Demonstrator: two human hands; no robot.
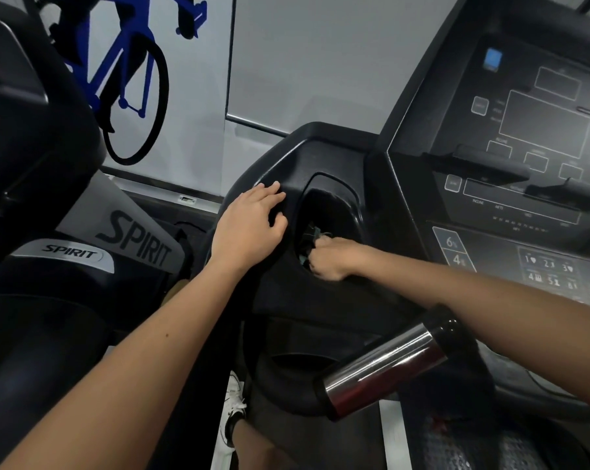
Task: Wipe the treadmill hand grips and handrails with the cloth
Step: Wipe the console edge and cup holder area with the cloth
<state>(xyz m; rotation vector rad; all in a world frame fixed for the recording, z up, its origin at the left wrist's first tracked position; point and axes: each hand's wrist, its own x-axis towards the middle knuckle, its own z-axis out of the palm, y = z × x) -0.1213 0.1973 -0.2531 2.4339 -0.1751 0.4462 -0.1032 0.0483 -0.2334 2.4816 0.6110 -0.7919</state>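
Apparently early in the task: the right hand (332, 257) clutches what seems to be the dark cloth (312, 232) down in the cup pocket (337, 201), the left hand (249, 228) rests with relaxed fingers on the console (303, 154), and the shiny hand grip (385, 366) is judged not yet wiped.

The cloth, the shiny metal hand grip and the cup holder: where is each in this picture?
cloth (315, 233): head view, on the frayed bit showing inside the recess.
metal hand grip (385, 368): head view, middle of the chrome sleeve.
cup holder (357, 217): head view, on its right rim.
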